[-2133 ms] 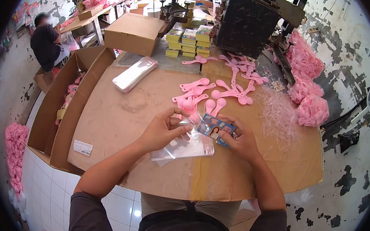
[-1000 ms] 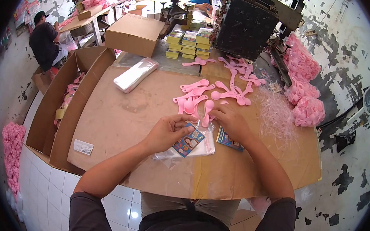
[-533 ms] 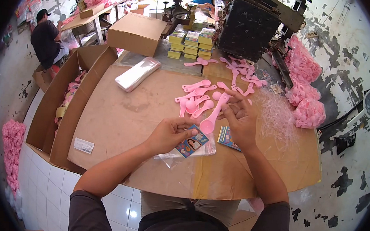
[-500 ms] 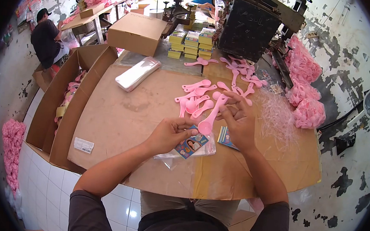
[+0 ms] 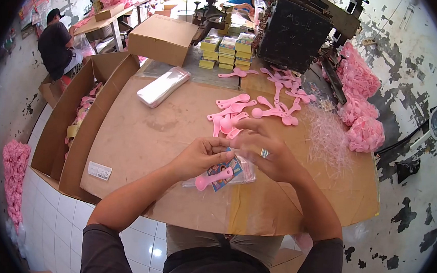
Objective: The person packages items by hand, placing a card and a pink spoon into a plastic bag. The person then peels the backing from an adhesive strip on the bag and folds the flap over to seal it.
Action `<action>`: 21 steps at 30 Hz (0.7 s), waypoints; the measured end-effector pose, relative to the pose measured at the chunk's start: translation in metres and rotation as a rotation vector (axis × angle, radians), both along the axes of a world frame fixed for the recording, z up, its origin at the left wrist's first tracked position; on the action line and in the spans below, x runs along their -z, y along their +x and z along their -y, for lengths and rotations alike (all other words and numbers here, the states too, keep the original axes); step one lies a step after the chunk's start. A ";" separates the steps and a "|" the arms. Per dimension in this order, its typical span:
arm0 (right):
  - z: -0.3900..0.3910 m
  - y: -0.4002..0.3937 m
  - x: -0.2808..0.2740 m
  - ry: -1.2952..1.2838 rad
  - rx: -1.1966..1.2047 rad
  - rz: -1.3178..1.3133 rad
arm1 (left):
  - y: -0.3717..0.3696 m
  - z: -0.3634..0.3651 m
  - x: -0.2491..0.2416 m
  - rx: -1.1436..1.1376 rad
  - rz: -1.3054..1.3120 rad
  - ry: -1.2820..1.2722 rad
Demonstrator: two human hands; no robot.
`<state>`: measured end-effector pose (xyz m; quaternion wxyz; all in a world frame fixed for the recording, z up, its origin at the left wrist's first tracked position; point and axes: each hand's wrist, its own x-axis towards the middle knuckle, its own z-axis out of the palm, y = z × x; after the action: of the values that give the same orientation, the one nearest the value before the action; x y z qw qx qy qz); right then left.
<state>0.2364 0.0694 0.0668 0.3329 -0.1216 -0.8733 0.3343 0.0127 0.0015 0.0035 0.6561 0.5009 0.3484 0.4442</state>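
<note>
My left hand (image 5: 207,157) is closed in a pinch at the upper end of a clear plastic bag (image 5: 246,175). Below its fingertips is a blue printed card (image 5: 234,169), partly covered by a pink measuring spoon (image 5: 214,179) lying slantwise across it. My right hand (image 5: 269,151), blurred by motion, hovers just right of the left fingertips with its fingers apart and no spoon in them. Beyond both hands lies a loose pile of pink spoons (image 5: 228,118). The small stack of cards (image 5: 264,153) is mostly hidden behind my right hand.
Clear bags (image 5: 163,87) lie in a bundle on the cardboard-covered table (image 5: 142,146). Card stacks (image 5: 226,51) and a black machine part (image 5: 291,32) stand behind. An open carton (image 5: 79,142) flanks the left side; pink bundles (image 5: 360,95) are at right. A person (image 5: 55,46) sits far left.
The pink spoon has left my right hand and now lies over the card. My right hand has moved down and left toward my left hand, which stays in place.
</note>
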 end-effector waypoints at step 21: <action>0.023 0.000 -0.034 0.115 0.177 0.084 | 0.014 0.020 -0.007 -0.204 -0.085 0.324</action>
<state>0.2367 0.0466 0.1013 0.3306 -0.1929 -0.8901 0.2475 0.0272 -0.0185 0.0109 0.5032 0.5805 0.3484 0.5371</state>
